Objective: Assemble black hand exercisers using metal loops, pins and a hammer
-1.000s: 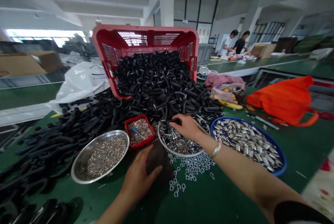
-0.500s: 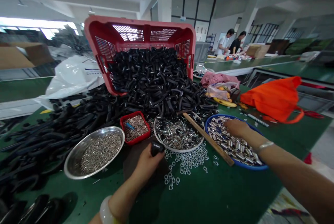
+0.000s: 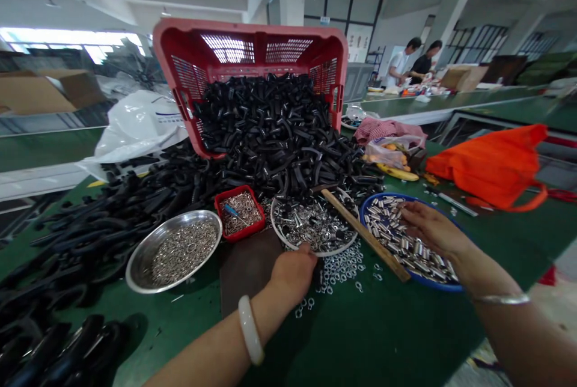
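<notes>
- My left hand [image 3: 293, 276] is curled at the near rim of a white-rimmed round tray [image 3: 315, 249] of mixed metal fittings; my fingers are hidden, so I cannot tell whether I am gripping anything.
- My right hand [image 3: 433, 229] is open, palm down, resting on silver metal sleeves [image 3: 396, 237] in a blue-rimmed tray [image 3: 383, 199], with nothing visibly pinched.
- A wooden strip [image 3: 365, 234] lies between the two trays, across their rims.
- Loose hex nuts [image 3: 342, 268] are scattered on the green workbench [image 3: 369, 339] just below the round tray.
- To the left sit a red tray of small metal parts [image 3: 237, 213] and a steel bowl of rings [image 3: 180, 255].
- Black curved pieces [image 3: 270, 134] spill from a tipped red crate [image 3: 252, 44] at top centre.
- Two co-workers [image 3: 412, 62] stand at a bench in the upper right.
</notes>
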Tool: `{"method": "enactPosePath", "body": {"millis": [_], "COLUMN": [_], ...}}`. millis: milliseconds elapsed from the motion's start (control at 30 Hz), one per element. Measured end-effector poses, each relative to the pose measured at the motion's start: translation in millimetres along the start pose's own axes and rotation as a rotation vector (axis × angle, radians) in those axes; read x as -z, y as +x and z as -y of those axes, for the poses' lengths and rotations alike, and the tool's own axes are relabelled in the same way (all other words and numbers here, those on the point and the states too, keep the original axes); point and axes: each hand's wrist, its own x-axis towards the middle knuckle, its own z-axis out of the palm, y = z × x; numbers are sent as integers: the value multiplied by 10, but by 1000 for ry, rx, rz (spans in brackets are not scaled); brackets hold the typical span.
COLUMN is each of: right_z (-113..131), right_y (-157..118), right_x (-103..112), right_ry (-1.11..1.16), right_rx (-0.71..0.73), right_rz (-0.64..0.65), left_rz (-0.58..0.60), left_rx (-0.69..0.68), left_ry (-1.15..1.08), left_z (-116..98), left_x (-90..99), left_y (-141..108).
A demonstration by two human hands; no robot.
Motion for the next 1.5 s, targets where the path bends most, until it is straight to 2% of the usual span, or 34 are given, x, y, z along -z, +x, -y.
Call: {"method": "enactPosePath", "body": {"millis": [100,233,400,600,667,767,867,967,1033,1233,1500], "right_z": [111,218,197,139,130,125,154,230,292,409,393], "right_y": [-355,-659,-768,-849,-883,-928,-964,-993,-1011,-1086,-1044], "right_x": [-285,-638,-863,-1036,-1092,-1198,-1352,-1538,-1659,-1912,-2034], "right_ry": [331,527,572,512,486,449,441,480,510,515,420], "right_rx": [-62,-131,-161,-140,-133,-138,-105,-54,-41,-87,-185], "right_rz": [138,277,291,271,252,261,286,315,351,431,475], "left_rz": [-5,-71,-94,-112,-154,-221,-174,-113,-120,-182,-251], "left_rx": [16,74,128,156,155,225,294,230,183,147,124], "left_ry": [-21,-105,-140,-201,-269,-617,-1038,-1447,-1589,-1522,-1535], "left_z": [-31,-57,-73,-52,-9,107,226,283,288,309,411], "left_x": [-92,-163,-180,-179,-197,-211,-188,-154,-140,-99,-117], "left_y": [-27,-65,-73,-93,-102,-113,-162,-284,-387,-604,-670]}}
